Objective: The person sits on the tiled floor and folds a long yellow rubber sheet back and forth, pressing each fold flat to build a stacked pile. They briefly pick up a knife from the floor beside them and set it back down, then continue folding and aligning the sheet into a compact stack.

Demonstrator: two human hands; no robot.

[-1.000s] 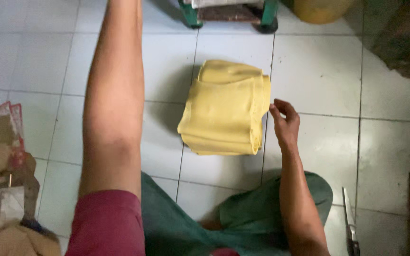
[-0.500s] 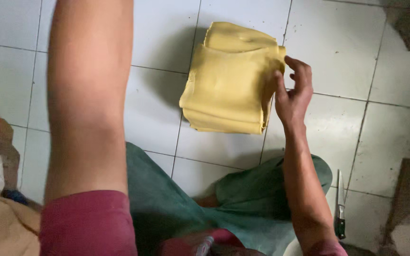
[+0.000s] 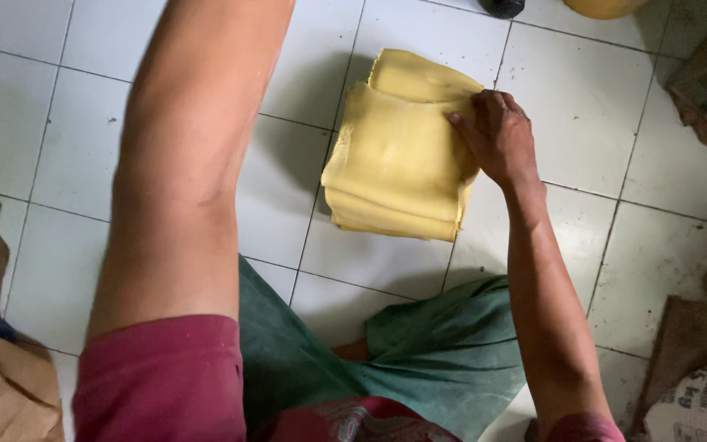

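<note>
Overhead, right hand (image 3: 497,135) was seen pinching top sheet of yellow stack (image 3: 394,155) on tiled floor (image 3: 583,98); left hand out of view; thin sheet judged likely torn if tugged

right hand (image 3: 497,135): up from the stack's right edge onto its top far corner now
yellow sheet stack (image 3: 398,151): top sheet's far edge now pinched
</note>
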